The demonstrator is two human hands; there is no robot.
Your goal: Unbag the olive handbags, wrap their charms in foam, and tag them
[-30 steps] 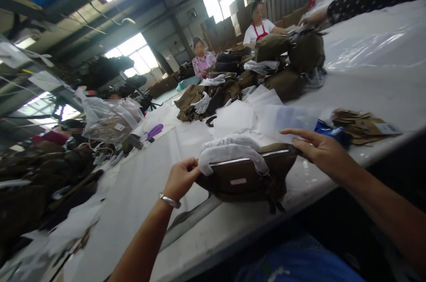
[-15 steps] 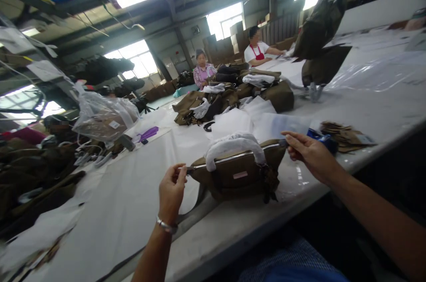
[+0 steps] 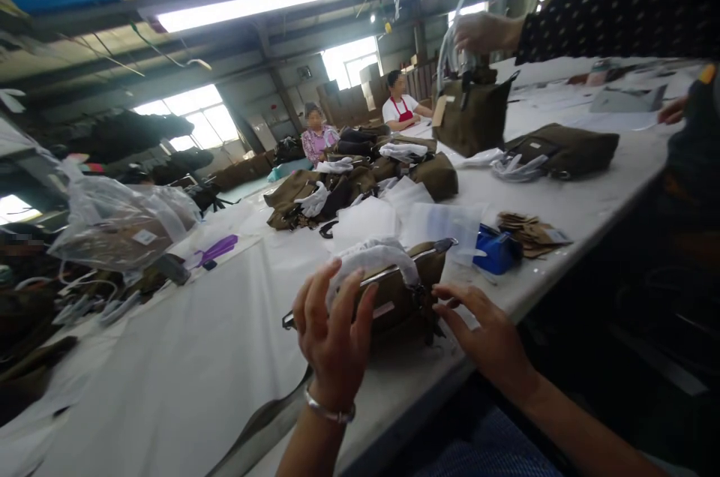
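While the olive bag (image 3: pixel 400 319) stands on the bench (image 3: pixel 405 379) close to our edge, both of our hands are at it. Our left hand (image 3: pixel 333 331), a silver bracelet (image 3: pixel 329 407) at its wrist, is raised before the bag's left part; its grip is spread wide, fingers and thumb well apart and clasping nothing that we can see, though we cannot tell whether a fingertip touches the white-wrapped handles (image 3: pixel 388 256). Our right hand (image 3: pixel 487 334) is at the bag's right side, its grip narrowed, thumb and forefinger near each other by the dark charm (image 3: pixel 419 297); we cannot tell whether it pinches anything there. The bag's long axis slants from lower left to upper right in our view, along the silver zip (image 3: pixel 382 275), with the right end tab (image 3: pixel 446 244) farther from us than the left. The front, with its pale label (image 3: pixel 383 310), faces us, and the handles arch upward. Beyond it lie white sheets (image 3: pixel 365 226), a blue packet (image 3: pixel 498 250) and brown tags (image 3: pixel 529 235); farther off, we see a heap of bags (image 3: pixel 360 177) and a co-worker's hand (image 3: pixel 487 33) above a second bag (image 3: pixel 475 117).
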